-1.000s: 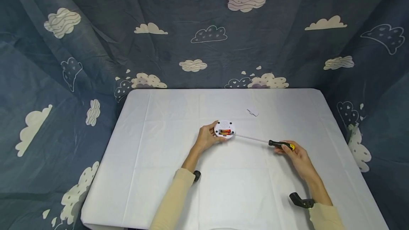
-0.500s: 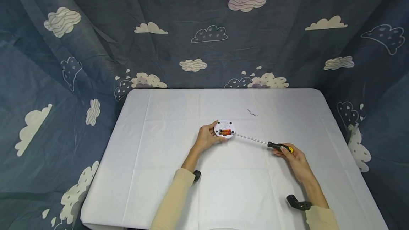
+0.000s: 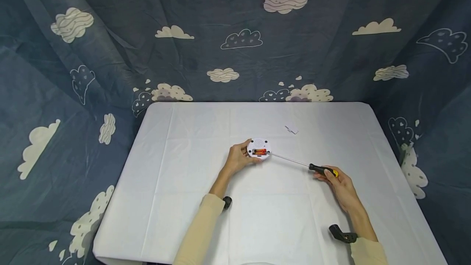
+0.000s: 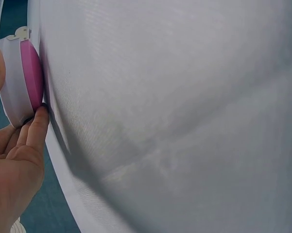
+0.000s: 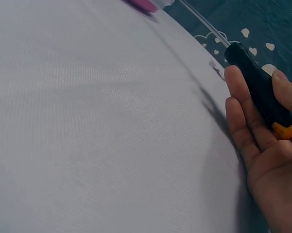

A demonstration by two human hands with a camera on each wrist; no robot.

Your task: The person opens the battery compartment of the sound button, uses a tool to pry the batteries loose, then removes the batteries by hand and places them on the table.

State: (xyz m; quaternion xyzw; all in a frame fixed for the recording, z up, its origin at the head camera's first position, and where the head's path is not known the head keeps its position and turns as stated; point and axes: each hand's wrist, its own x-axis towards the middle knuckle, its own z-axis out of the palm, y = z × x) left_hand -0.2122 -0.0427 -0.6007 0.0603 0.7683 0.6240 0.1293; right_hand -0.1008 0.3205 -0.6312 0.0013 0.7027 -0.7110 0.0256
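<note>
Okay, batteries (image 3: 261, 153) are apparently being poked at: the round device (image 3: 259, 144) is pinched in the left hand (image 3: 236, 160), the screwdriver (image 3: 316, 168) is gripped by the right hand (image 3: 342, 184), angled toward them; steady aim's probably needed next.

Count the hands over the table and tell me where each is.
2. The left hand grips the round device at its left edge; the right hand holds the screwdriver by its handle.
</note>
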